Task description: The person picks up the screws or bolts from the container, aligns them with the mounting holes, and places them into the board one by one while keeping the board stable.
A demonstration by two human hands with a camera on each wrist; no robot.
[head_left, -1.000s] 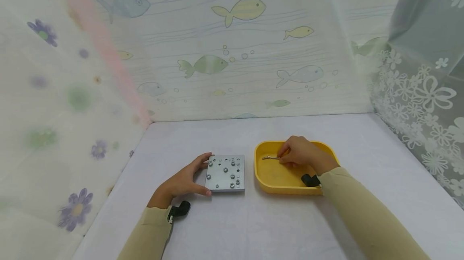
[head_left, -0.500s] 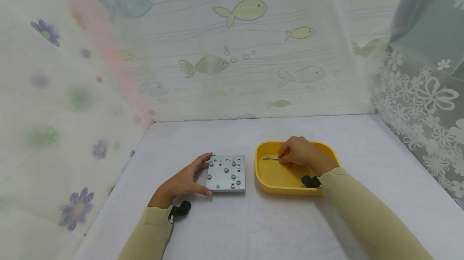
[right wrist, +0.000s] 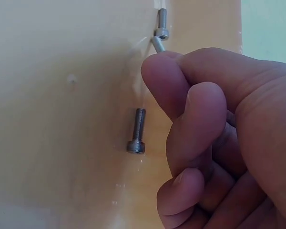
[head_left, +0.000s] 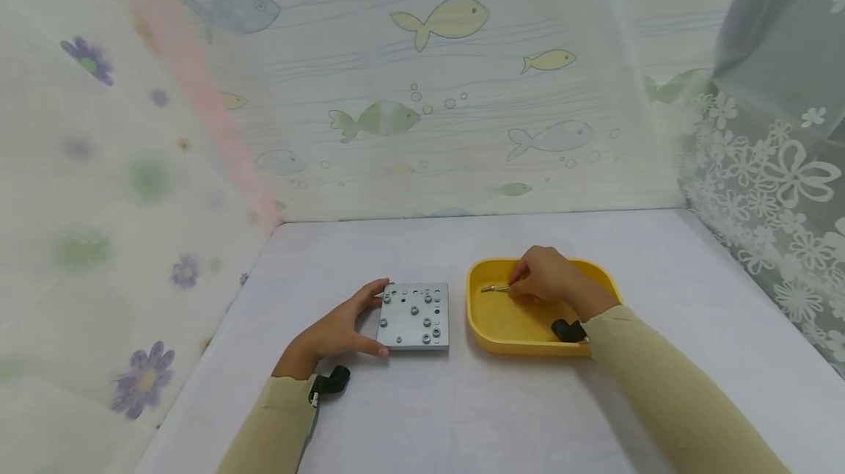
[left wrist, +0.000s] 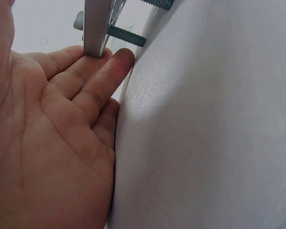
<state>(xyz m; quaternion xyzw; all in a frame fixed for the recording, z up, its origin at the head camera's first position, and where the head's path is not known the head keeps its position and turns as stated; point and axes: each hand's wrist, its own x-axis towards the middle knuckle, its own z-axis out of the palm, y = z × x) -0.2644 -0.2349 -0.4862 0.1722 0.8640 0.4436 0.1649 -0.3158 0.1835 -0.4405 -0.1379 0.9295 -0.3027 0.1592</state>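
Observation:
A silver metal plate [head_left: 416, 316] carries several socket head screws, whose threaded ends stick out below it in the left wrist view. My left hand [head_left: 337, 327] holds the plate at its left side, thumb at the near corner and fingers at the far one. Over the yellow tray [head_left: 521, 348], my right hand [head_left: 544, 279] pinches a small screw [right wrist: 158, 45]; only its silver end shows past the fingertips. Touching or very near that end lies one socket head screw [right wrist: 162, 25]. Another, darker socket head screw [right wrist: 137, 131] lies beside the fingers in the right wrist view.
The tray stands just right of the plate on a white-covered table [head_left: 422, 415]. Behind it hangs a fish-printed curtain [head_left: 422, 107], with a flowered sheet [head_left: 152, 290] at left and lace [head_left: 779, 202] at right. A small black camera [head_left: 333, 380] sits on the left wrist.
The whole head view has shifted slightly. Both hands, the plate and the tray keep their places relative to each other.

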